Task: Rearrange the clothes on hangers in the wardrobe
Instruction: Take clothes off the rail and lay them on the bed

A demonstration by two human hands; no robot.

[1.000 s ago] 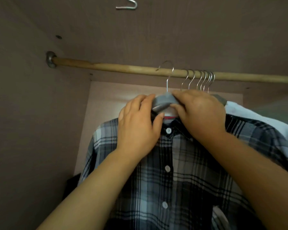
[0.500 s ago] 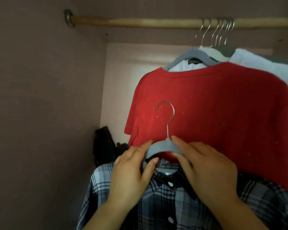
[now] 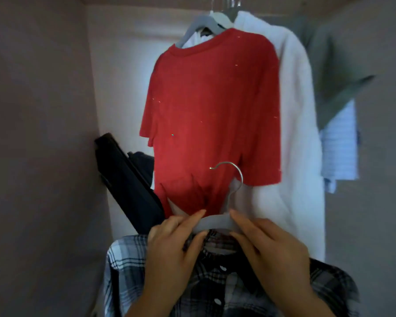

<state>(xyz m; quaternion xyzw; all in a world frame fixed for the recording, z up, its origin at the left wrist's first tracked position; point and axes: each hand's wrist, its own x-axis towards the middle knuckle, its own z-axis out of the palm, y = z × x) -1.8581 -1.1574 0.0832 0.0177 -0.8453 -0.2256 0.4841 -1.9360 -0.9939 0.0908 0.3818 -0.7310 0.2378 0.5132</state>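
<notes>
Grey hanger (image 3: pixel 215 221) bearing plaid shirt (image 3: pixel 215 288): left hand (image 3: pixel 172 245), right hand (image 3: pixel 268 245) both pinch it, fingers curled.

Our bare forearms (image 3: pixel 290 291) reach up from below, side by side. Our left hand (image 3: pixel 172 250) pinches the grey plastic hanger (image 3: pixel 213 221) between thumb and fingers; our right hand (image 3: pixel 270 250) grips its other side, index finger on top.
</notes>
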